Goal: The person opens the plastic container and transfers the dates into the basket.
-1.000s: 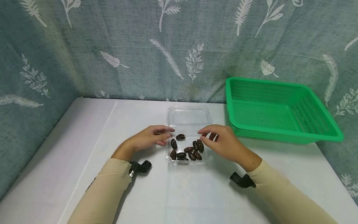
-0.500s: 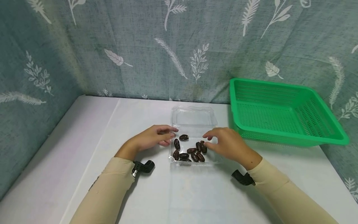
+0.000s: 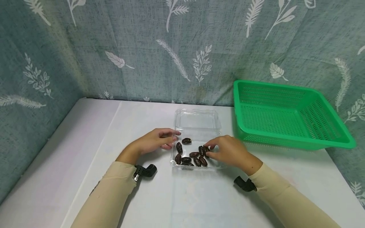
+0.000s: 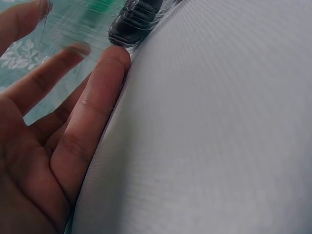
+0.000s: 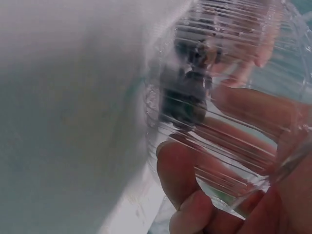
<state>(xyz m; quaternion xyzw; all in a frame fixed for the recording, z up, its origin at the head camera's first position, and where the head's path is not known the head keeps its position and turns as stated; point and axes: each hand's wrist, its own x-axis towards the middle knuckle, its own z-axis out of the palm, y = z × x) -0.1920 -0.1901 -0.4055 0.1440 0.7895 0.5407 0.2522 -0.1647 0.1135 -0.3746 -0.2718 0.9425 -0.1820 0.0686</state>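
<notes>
Right hand (image 3: pixel 229 150) at date (image 3: pixel 206 152) in clear tray (image 3: pixel 195 145).
Thumb, index bent about it (actual hold: can't tell); light pinch advisable. Left hand (image 3: pixel 154 139) relaxed, empty, at tray's side.

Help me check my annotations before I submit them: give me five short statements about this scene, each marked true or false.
1. The lid of the clear container is open. True.
2. Several dark dates lie in the clear container. True.
3. The green basket stands to the left of the clear container. False: the green basket stands to its right.
4. The right hand has its fingertips at one of the dates. True.
5. The left hand is inside the green basket. False: the left hand is at the left side of the clear container.
</notes>
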